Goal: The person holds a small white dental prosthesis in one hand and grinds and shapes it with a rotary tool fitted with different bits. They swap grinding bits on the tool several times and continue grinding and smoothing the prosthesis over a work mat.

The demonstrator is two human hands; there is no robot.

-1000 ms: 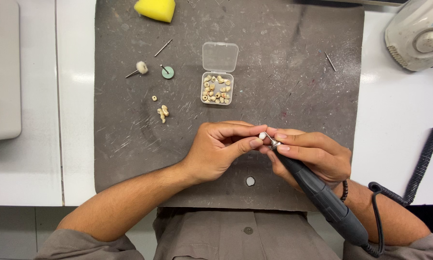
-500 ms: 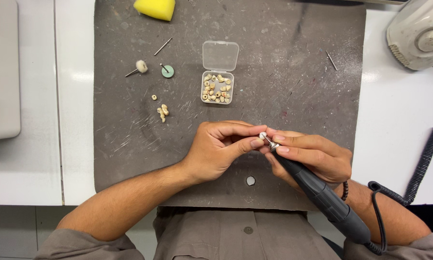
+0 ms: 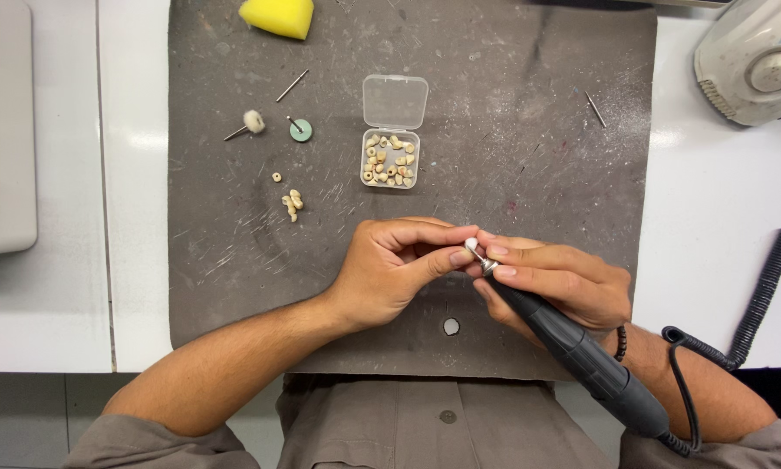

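A tiny pale bead (image 3: 470, 245), hard, light and likely slippery, sits pinched in the left hand (image 3: 390, 269) fingertips over the grey mat (image 3: 234, 260). The right hand (image 3: 555, 282) grips a dark, stiff handpiece (image 3: 581, 356) like a pen, tip touching it. Similar beads fill a clear box (image 3: 388, 161).
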